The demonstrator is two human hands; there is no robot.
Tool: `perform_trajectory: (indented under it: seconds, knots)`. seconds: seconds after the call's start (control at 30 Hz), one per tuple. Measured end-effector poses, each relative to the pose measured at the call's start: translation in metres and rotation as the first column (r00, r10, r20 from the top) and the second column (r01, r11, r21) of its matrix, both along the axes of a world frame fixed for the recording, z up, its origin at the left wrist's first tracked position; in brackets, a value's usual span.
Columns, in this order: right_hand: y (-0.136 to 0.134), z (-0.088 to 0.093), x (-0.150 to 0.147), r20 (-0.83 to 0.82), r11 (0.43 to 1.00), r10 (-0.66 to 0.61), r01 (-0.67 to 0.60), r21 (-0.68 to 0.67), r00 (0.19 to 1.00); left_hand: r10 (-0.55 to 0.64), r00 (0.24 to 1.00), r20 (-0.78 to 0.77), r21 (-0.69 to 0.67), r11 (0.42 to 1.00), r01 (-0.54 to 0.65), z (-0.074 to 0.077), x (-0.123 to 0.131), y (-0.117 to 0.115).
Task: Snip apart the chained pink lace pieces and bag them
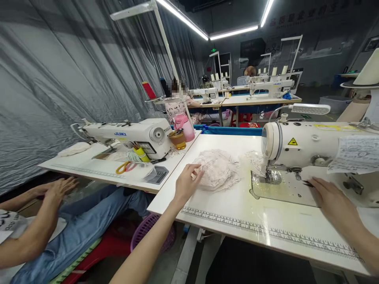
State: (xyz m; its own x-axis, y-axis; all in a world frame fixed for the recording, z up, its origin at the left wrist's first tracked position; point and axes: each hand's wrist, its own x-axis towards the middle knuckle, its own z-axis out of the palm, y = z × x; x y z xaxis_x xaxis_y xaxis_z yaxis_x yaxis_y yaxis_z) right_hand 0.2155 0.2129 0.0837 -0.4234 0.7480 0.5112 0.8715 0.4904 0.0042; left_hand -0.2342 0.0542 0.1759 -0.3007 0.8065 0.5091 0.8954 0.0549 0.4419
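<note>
A rounded pile of pale pink lace fabric pieces (217,169) with loose thread ends lies on the white table. My left hand (188,181) is at its left edge, fingers slightly bent and apart, fingertips touching the lace. On the right, my right hand (330,195) rests on the sewing machine's bed with its fingers closed round a small tool; only its dark pointed tip (308,184) shows, the rest being hidden by the hand. Another bit of lace (253,161) lies by the needle area of the white sewing machine (304,138).
A ruler strip (266,232) runs along the table's front edge. To the left stand another JUKI machine (127,136), orange-handled scissors (122,167), a glass cup (177,139) and a pink bottle (186,128). A co-worker's hands (60,189) are at far left, above a purple basket (152,232).
</note>
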Motion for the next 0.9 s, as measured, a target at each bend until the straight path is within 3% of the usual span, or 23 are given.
perform_trajectory:
  seconds: [0.1, 0.23, 0.4, 0.53, 0.7, 0.8, 0.9]
  knots:
    - [-0.001, 0.002, -0.001, -0.004, 1.0, 0.008, -0.008, 0.022, 1.0, -0.058, 0.995, -0.078, -0.034, 0.998, 0.055, 0.004, 0.01, -0.009]
    - [-0.003, 0.006, -0.004, -0.023, 0.999, 0.011, -0.01, 0.051, 1.0, -0.208, 0.957, -0.201, -0.149, 0.972, 0.18, -0.005, 0.027, -0.022]
    - [-0.005, 0.012, -0.006, -0.005, 0.997, 0.018, -0.017, 0.069, 1.0, -0.164, 0.952, -0.259, -0.149, 0.98, 0.129, -0.014, 0.036, -0.026]
    - [-0.007, 0.015, -0.007, -0.005, 0.998, 0.01, -0.009, 0.065, 1.0, -0.244, 0.925, -0.291, -0.217, 0.958, 0.185, 0.006, 0.032, -0.008]
    - [-0.007, 0.014, -0.008, -0.038, 0.998, -0.011, 0.013, 0.055, 0.999, -0.444, 0.856, -0.267, -0.389, 0.862, 0.325, 0.038, 0.025, 0.02]
    - [-0.005, 0.012, -0.009, -0.061, 0.998, -0.008, 0.012, 0.065, 0.998, -0.474, 0.857, -0.199, -0.41, 0.835, 0.367, 0.047, 0.023, 0.023]
    - [-0.005, 0.011, -0.009, -0.077, 0.998, 0.003, 0.002, 0.068, 0.997, -0.435, 0.896, -0.091, -0.361, 0.853, 0.378, 0.05, 0.018, 0.014]
